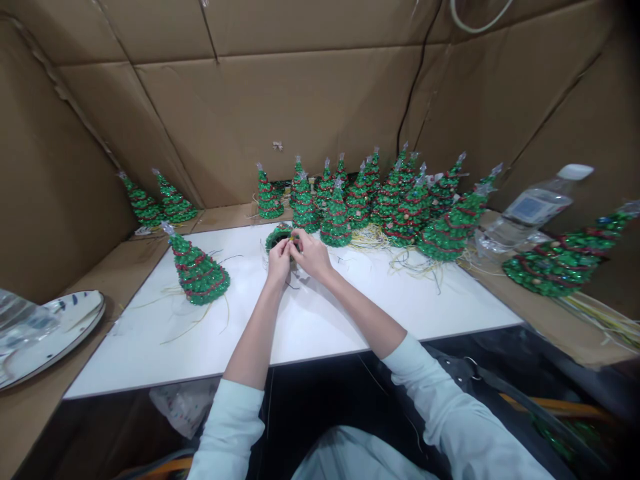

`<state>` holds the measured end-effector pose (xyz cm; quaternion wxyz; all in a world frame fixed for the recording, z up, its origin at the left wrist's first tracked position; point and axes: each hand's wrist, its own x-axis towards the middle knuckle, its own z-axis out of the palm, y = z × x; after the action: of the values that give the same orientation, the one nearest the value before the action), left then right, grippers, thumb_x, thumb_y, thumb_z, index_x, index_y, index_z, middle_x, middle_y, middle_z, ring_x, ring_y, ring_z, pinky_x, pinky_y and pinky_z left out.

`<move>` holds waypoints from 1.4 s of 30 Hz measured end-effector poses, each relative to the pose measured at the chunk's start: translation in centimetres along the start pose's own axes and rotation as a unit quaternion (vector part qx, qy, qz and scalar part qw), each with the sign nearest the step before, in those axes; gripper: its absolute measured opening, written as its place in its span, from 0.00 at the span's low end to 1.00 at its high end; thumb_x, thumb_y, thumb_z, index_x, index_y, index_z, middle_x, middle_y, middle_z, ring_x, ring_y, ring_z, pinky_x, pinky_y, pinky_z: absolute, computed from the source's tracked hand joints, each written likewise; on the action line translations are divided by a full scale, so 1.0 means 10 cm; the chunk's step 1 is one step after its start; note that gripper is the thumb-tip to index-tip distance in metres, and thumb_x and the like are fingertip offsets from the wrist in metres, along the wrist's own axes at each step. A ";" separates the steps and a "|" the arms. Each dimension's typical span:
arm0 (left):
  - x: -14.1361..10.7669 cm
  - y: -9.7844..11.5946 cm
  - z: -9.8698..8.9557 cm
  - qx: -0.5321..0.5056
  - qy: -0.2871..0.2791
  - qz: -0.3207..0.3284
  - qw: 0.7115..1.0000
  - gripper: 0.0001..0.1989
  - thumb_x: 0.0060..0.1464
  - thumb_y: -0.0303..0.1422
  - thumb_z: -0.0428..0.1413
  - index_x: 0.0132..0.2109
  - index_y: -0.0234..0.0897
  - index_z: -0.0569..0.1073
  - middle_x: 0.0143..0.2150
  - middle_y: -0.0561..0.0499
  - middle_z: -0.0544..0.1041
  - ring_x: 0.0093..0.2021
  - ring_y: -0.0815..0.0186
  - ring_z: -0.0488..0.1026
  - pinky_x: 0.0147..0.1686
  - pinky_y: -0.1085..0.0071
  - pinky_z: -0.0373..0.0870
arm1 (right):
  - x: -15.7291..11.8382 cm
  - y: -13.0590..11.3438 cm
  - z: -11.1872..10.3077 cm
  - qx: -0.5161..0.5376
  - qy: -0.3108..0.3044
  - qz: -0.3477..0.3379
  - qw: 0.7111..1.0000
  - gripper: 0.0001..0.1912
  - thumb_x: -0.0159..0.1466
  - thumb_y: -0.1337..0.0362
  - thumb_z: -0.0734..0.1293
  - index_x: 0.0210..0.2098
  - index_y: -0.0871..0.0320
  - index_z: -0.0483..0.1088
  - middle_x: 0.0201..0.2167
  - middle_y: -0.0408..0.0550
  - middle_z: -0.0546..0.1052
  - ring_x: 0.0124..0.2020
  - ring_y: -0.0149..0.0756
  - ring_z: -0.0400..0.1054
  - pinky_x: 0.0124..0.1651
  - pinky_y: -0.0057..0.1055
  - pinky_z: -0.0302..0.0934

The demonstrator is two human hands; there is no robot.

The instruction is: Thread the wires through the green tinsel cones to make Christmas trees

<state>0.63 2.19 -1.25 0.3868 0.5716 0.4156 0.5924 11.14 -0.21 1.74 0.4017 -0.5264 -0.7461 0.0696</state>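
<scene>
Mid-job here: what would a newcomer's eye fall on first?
First, the crowd of green trees along the far edge of the white board, centre to right. Next, the left hand and right hand, meeting at a green piece toward that edge. A lone tree sits on the board's left.

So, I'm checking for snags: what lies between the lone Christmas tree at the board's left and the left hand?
Head view: white board, with a few thin wires near the lone Christmas tree; nothing else shows between it and the left hand.
</scene>
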 end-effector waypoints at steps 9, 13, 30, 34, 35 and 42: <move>-0.01 0.01 0.02 -0.015 0.003 0.008 1.000 0.09 0.49 0.33 0.51 0.35 0.33 0.73 0.34 0.48 0.76 0.36 0.67 0.70 0.41 0.71 0.65 | 0.00 0.00 -0.01 -0.018 0.022 -0.006 1.000 0.14 0.61 0.61 0.56 0.45 0.57 0.62 0.36 0.47 0.74 0.32 0.35 0.66 0.32 0.27 0.54; -0.01 0.00 0.02 -0.015 0.006 0.011 1.000 0.08 0.49 0.32 0.51 0.34 0.33 0.73 0.32 0.49 0.76 0.34 0.67 0.70 0.40 0.72 0.65 | -0.01 0.00 0.00 -0.033 0.022 -0.001 0.999 0.13 0.62 0.61 0.56 0.43 0.57 0.63 0.35 0.46 0.74 0.31 0.34 0.66 0.31 0.27 0.53; -0.01 -0.02 0.01 -0.003 0.003 0.026 1.000 0.11 0.50 0.33 0.51 0.37 0.32 0.74 0.37 0.46 0.76 0.38 0.65 0.71 0.43 0.70 0.65 | -0.02 -0.02 0.00 -0.059 0.041 0.015 0.997 0.14 0.62 0.59 0.57 0.44 0.55 0.66 0.36 0.46 0.74 0.32 0.34 0.67 0.30 0.27 0.51; -0.01 -0.03 0.01 0.006 -0.002 0.031 0.999 0.11 0.51 0.33 0.50 0.37 0.33 0.74 0.37 0.46 0.76 0.38 0.64 0.71 0.43 0.69 0.65 | 0.00 -0.01 0.01 -0.022 0.046 0.011 0.999 0.13 0.61 0.61 0.58 0.44 0.55 0.66 0.35 0.45 0.74 0.31 0.34 0.66 0.31 0.27 0.53; -0.01 -0.03 0.01 0.009 -0.003 0.032 0.999 0.11 0.51 0.33 0.50 0.36 0.33 0.74 0.37 0.46 0.76 0.38 0.64 0.71 0.43 0.69 0.65 | 0.00 0.00 0.01 -0.015 0.046 0.012 0.999 0.13 0.60 0.61 0.58 0.43 0.55 0.66 0.34 0.44 0.74 0.31 0.34 0.66 0.31 0.27 0.53; -0.02 -0.01 0.01 0.012 -0.003 0.029 1.000 0.10 0.50 0.33 0.50 0.36 0.32 0.73 0.35 0.46 0.76 0.37 0.64 0.71 0.42 0.69 0.65 | 0.03 0.02 0.01 0.023 0.040 0.018 0.999 0.13 0.59 0.61 0.58 0.42 0.55 0.65 0.30 0.43 0.73 0.30 0.34 0.65 0.31 0.27 0.54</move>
<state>0.74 2.01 -1.43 0.3643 0.5899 0.4046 0.5964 11.18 0.20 1.67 0.4416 -0.5324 -0.7185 0.0728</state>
